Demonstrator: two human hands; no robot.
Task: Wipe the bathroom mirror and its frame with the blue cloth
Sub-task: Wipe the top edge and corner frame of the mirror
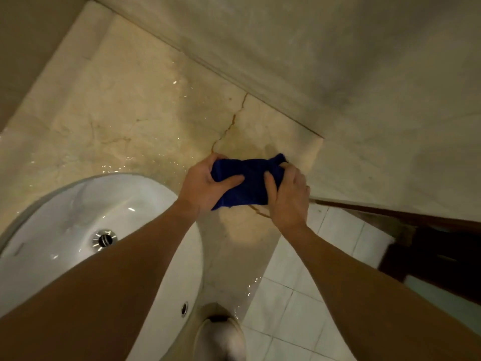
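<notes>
Countertop (125, 100): I see beige marble, cracked, wet.
Sink (59, 204): white, oval, inset.
Floor (299, 282): white tiles.
Light: dim, warm.

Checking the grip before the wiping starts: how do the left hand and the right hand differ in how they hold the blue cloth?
The left hand grips the left end of the blue cloth, its thumb lying across the front; the right hand grips the right end, thumb pointing up the cloth. The left hand sits nearer the sink, the right hand nearer the wall. Both curl round the cloth above the wet countertop.
</notes>
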